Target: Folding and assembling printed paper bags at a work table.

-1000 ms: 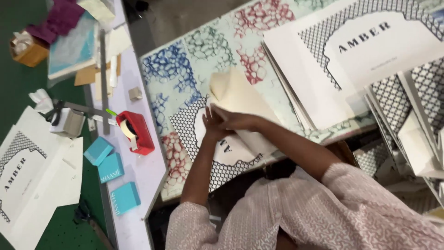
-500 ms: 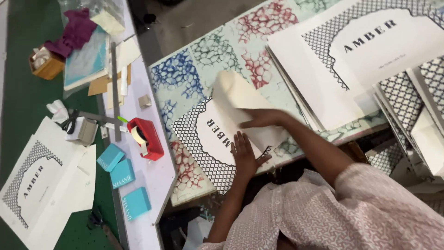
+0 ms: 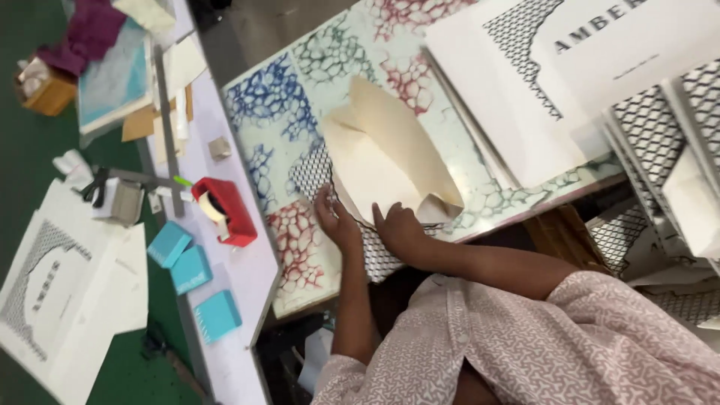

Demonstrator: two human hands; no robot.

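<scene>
Two hands are pressing a cream paper sheet [image 3: 390, 161] flat on a patterned worktop [image 3: 285, 112].

The cream sheet is lying over a black mesh-printed sheet [image 3: 307, 174], its upper flap curling up toward 12 o'clock. The left hand [image 3: 336, 223] is resting open-palmed at the sheet's 7 o'clock edge, grip released, fingers spread on the paper. The right hand [image 3: 400, 231] is pressing at 6 o'clock, just beside the left hand, its grip also loose, grasping nothing. At 2 o'clock a stack of printed white sheets [image 3: 517, 97] is lying. At 9 o'clock, well apart, a red tape dispenser [image 3: 225, 210] is sitting on a white board [image 3: 247, 270], with three teal boxes [image 3: 191, 270] at 8 o'clock.
</scene>
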